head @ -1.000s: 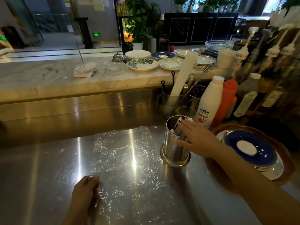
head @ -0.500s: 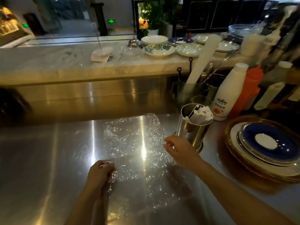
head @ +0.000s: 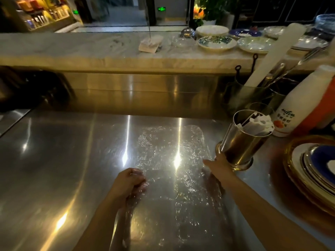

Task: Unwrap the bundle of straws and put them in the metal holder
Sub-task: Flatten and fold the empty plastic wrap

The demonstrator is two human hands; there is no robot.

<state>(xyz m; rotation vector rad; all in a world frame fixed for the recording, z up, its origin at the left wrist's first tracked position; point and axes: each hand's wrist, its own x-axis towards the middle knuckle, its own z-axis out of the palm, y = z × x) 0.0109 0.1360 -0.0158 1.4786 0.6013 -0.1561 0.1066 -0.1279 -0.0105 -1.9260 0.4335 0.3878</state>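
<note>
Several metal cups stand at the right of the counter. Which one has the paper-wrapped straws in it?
The metal holder nearest the right hand, with white straws showing at its rim. The cups behind hold utensils.

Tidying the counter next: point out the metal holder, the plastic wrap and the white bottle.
metal holder (head: pixel 241 145): head view, on its side wall.
plastic wrap (head: pixel 168 145): head view, on the flat crinkled sheet's middle.
white bottle (head: pixel 297 109): head view, on its body above the label.
</note>
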